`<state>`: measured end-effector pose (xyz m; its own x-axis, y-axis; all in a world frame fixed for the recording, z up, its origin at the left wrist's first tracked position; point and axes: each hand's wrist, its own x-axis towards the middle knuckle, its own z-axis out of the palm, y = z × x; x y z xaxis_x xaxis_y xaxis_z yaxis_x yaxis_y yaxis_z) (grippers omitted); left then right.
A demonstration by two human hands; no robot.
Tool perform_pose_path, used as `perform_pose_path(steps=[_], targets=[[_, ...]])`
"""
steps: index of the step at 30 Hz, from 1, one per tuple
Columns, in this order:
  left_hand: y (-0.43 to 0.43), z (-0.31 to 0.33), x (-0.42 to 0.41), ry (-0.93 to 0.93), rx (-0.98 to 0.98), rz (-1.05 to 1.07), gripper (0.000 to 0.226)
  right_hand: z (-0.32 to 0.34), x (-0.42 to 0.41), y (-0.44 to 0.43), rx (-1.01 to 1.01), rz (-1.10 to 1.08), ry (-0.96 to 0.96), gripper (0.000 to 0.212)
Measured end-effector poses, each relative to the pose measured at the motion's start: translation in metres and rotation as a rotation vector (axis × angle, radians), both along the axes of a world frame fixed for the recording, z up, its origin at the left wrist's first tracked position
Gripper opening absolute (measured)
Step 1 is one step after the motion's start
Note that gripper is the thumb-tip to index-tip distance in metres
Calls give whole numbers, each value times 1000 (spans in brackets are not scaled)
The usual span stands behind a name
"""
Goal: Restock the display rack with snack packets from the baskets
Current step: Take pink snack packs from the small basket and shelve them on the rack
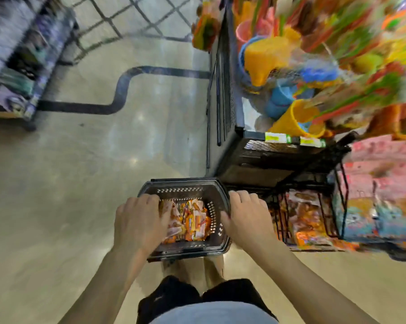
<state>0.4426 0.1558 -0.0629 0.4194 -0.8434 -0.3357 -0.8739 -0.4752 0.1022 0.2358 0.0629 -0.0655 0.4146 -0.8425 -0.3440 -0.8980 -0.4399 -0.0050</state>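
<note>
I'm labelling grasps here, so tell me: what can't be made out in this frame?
Head view only.
- Left hand: its own back hides the fingertips; grip on basket or snack packets unclear.
- Packet print: too small, blurred.
- Toys on shelf: motion-blurred.
- Display rack: cut off by right edge.

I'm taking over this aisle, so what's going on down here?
A person stands over a black basket on the floor, full of snack packets. The left hand is curled over its left rim, the right hand over its right rim. Just to the right stands the wire display rack, with orange bags in a low bin. No packet is lifted out yet.
</note>
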Motion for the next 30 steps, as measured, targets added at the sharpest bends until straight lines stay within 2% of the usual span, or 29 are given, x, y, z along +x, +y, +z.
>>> perform_pose_path(steps=[5, 11, 20, 30], targets=[[-5, 60, -18, -46, -126, -101, 40, 61, -21, 7, -149, -89, -63, 54], [-21, 100, -52, -63, -213, -189, 49, 96, -57, 19, -254, -180, -118, 49], [-28, 125, -144, -88, -271, -339, 45, 106, -153, 57, -241, -309, -175, 56], [-20, 128, -318, -84, -236, -526, 51, 100, -324, 103, -296, -500, -140, 49]])
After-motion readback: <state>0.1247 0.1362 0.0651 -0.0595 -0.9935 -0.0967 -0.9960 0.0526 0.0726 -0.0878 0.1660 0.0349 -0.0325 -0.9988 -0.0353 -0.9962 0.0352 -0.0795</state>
